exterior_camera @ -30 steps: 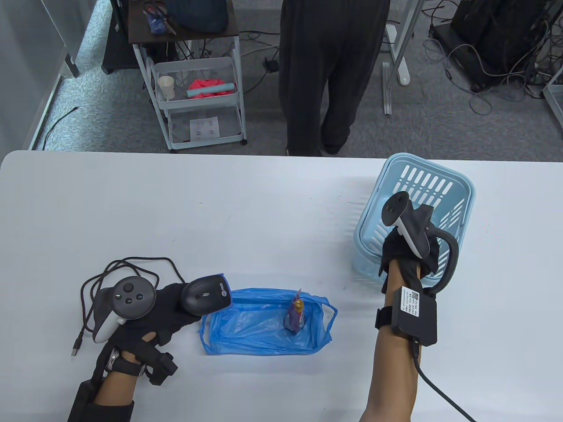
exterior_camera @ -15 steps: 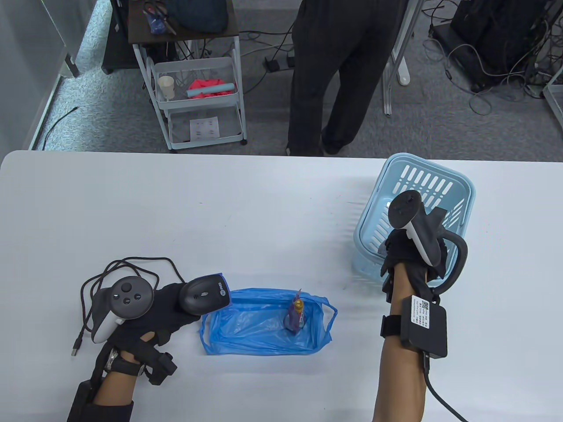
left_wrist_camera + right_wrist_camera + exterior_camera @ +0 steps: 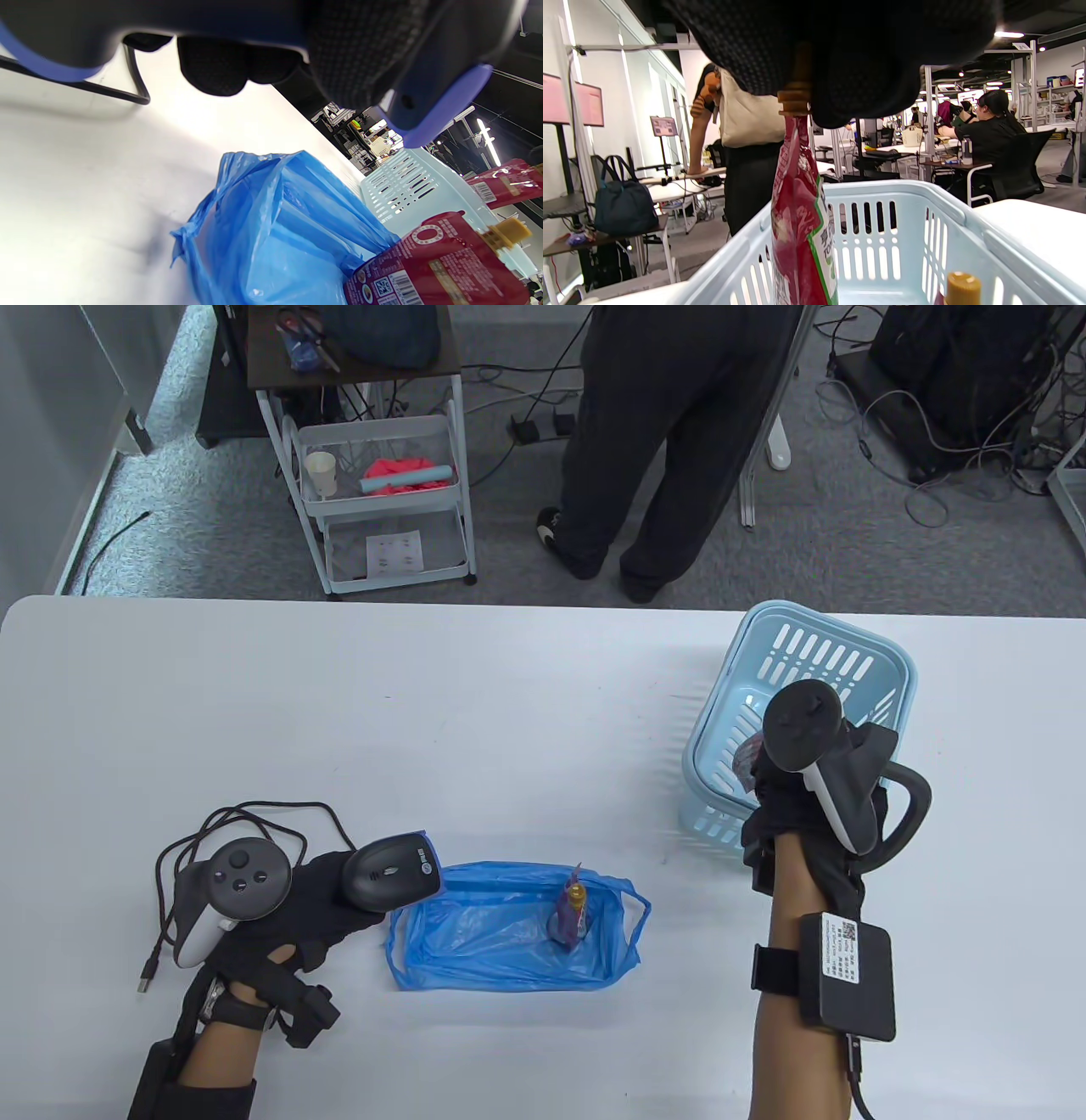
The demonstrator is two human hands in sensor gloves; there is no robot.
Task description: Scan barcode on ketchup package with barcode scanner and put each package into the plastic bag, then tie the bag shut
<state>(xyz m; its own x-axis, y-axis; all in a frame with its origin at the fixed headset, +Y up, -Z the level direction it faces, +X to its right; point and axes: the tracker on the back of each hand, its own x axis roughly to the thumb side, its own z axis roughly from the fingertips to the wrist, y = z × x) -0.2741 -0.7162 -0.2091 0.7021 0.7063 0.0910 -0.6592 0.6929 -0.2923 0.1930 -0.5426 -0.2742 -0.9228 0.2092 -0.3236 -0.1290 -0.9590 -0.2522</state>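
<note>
My right hand (image 3: 768, 785) hovers over the near end of the light blue basket (image 3: 848, 640) and pinches a red ketchup package (image 3: 748, 755) by its cap. In the right wrist view that package (image 3: 797, 220) hangs straight down above the basket (image 3: 895, 188), with another capped package (image 3: 963, 290) below. My left hand (image 3: 335, 895) grips the black barcode scanner (image 3: 394, 869) near the left end of the blue plastic bag (image 3: 492, 937). One ketchup package (image 3: 573, 912) lies on the bag; the left wrist view shows it (image 3: 437, 262) close up.
The scanner's black cable (image 3: 246, 823) loops on the table left of my left hand. A person in dark trousers (image 3: 662, 441) stands beyond the far table edge. A white trolley (image 3: 382, 500) stands on the floor behind.
My right hand has drawn back toward me and risen from the basket, bringing a ketchup package with it. The left hand and scanner have barely shifted. The person behind has stepped right.
</note>
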